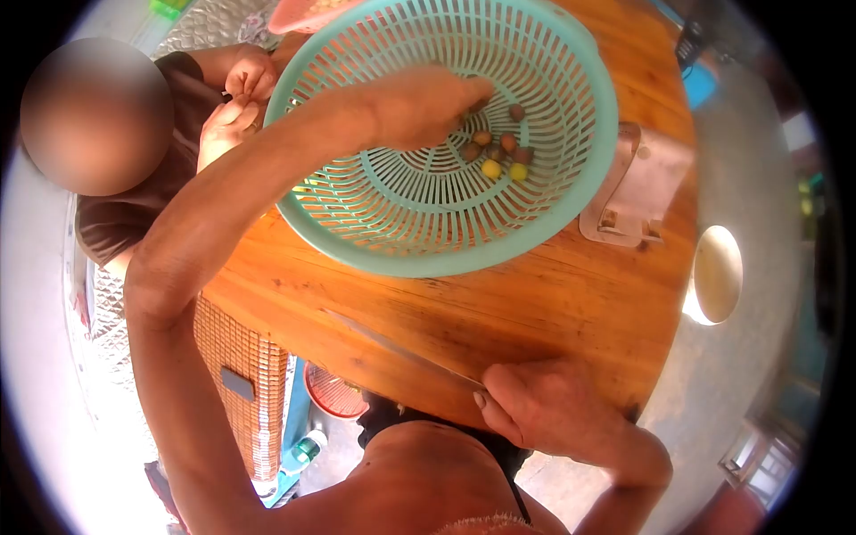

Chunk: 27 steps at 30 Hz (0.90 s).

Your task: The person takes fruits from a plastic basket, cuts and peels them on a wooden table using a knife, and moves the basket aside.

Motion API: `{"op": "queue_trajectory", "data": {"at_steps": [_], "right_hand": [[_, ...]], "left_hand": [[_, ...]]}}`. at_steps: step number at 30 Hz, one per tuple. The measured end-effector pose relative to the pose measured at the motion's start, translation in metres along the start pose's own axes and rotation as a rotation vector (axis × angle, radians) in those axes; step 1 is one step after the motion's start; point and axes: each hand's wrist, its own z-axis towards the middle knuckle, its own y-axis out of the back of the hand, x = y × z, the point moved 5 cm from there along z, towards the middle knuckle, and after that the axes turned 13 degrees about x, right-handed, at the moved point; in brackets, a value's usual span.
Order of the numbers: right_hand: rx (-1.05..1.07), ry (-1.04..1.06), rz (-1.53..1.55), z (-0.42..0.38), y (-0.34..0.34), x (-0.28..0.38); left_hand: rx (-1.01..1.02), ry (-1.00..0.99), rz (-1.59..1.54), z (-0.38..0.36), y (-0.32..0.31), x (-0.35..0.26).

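Note:
My left hand reaches into a large mint-green plastic basket with slotted sides. Its fingers are curled together and slightly blurred, and something small and dark shows under the fingertips. Beside them on the basket's bottom lie several small round fruits, mostly brown. Two yellow ones are among them. Near the table's front edge, my right hand is closed around the end of a knife. The thin blade points left across the wood, and the handle is hidden in my fist.
Under the basket is a wooden table. At its right side sits a pinkish plastic holder. Across on the left, another person's hands are close to the basket rim. A red basket stands below the table edge, near a woven panel.

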Motion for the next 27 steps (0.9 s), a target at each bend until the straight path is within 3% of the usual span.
{"op": "queue_trajectory", "data": {"at_steps": [2,4,5,7,8,12,14,15,17,18,27], "right_hand": [[-0.002,0.002,-0.010,-0.001,0.002,0.001],[-0.001,-0.005,-0.017,-0.003,0.002,0.002],[-0.006,-0.001,-0.012,-0.003,0.002,0.001],[-0.008,-0.004,-0.006,-0.003,0.002,0.002],[0.006,-0.008,-0.017,-0.002,0.002,0.003],[0.016,-0.010,-0.020,-0.003,-0.001,0.000],[0.018,-0.018,-0.031,-0.003,0.000,0.001],[0.017,-0.024,-0.044,-0.002,0.000,0.001],[0.019,-0.021,-0.048,-0.002,0.000,0.002],[0.015,-0.016,-0.055,-0.002,0.000,0.002],[0.031,-0.020,-0.054,-0.004,0.000,0.001]], "left_hand": [[-0.032,0.016,0.052,-0.004,0.003,0.003],[0.073,0.259,-0.453,-0.014,0.009,0.005],[0.075,0.256,-0.452,-0.019,0.016,0.007],[0.077,0.187,-1.244,-0.035,0.019,0.015],[0.022,0.202,-1.355,-0.042,0.018,0.016],[-0.025,0.146,-1.302,-0.051,0.012,0.006],[0.199,0.099,-0.994,-0.051,0.007,-0.020],[0.198,0.098,-0.999,-0.048,-0.005,-0.020],[-0.095,-0.208,-0.346,-0.045,-0.014,-0.034],[0.105,0.050,-0.293,-0.050,-0.008,-0.046],[0.020,0.040,-0.023,-0.042,-0.025,-0.047]]}}
